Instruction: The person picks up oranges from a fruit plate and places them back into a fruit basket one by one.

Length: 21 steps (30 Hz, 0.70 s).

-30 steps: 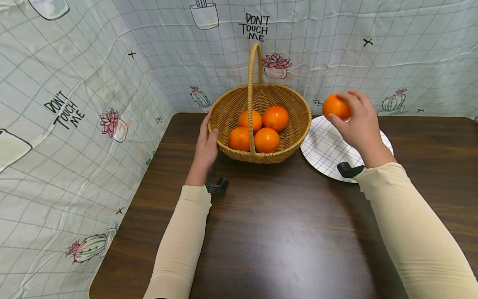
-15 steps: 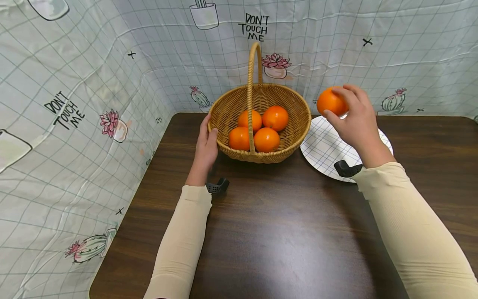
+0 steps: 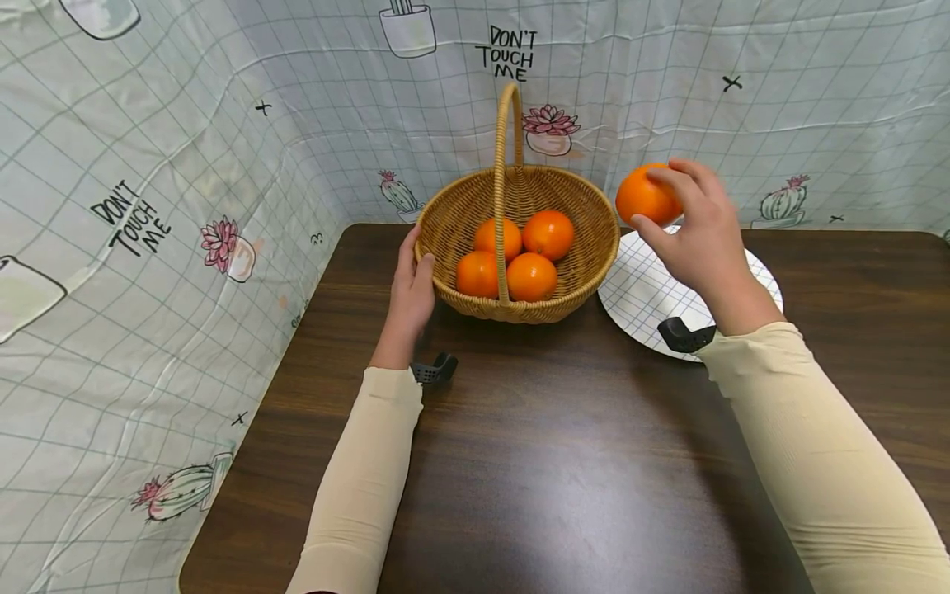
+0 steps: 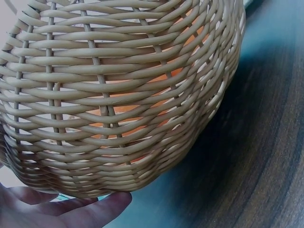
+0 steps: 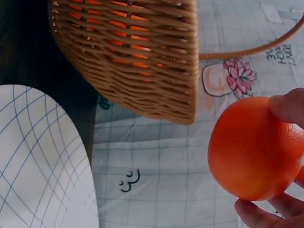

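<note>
My right hand [image 3: 705,223] holds an orange [image 3: 647,196] between thumb and fingers, up in the air beside the right rim of a wicker basket [image 3: 460,198]. In the right wrist view the held orange [image 5: 254,149] is apart from the basket [image 5: 142,90]. Several more oranges [image 3: 531,277] lie inside the basket, one partly behind its tall handle [image 3: 500,190]. My left hand [image 3: 410,289] rests against the basket's left side, its fingers laid along the outer wall. In the left wrist view, those fingertips [image 4: 111,204] touch the weave, and orange shows through the gaps.
A white plate [image 3: 638,289] with a blue grid pattern stands right of the basket, partly under my right hand and wrist. Both stand on a dark wooden table [image 3: 534,462]. Printed cloth [image 3: 631,91] hangs behind the table and along its left side.
My right hand has carried the orange left and upward, from above the plate towards the basket's right rim. The left hand and the basket have stayed in place.
</note>
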Tool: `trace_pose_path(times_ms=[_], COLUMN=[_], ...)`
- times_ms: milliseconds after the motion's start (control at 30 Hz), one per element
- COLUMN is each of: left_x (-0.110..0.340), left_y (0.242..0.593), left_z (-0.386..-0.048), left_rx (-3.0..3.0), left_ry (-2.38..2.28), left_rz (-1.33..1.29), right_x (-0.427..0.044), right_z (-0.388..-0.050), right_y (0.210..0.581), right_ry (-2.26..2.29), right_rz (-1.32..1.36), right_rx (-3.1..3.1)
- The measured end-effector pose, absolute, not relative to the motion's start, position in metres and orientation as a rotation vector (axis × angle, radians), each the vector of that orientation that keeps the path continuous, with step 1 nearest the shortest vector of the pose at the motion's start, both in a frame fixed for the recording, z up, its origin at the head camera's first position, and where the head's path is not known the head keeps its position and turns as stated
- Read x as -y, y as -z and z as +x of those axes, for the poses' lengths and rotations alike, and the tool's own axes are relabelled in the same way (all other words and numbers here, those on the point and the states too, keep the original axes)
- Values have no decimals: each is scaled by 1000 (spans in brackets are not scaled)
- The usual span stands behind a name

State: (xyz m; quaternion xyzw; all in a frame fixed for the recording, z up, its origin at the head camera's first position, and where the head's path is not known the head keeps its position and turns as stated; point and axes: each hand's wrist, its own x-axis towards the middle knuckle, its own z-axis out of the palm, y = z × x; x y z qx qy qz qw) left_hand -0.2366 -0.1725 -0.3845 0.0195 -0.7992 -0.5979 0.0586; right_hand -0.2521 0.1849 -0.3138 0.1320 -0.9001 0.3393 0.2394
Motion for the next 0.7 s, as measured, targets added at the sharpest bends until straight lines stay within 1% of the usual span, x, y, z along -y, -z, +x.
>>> trace_pose_path(times_ms=[700], left_x=[172], left_y=[383], left_z=[-237], left_rx=[2432], left_ry=[1817], left_rz=[75], right_x=[-165], right_z=[-250], right_y=[310], right_ry=[-882], right_rz=[554], right_rx=[2435])
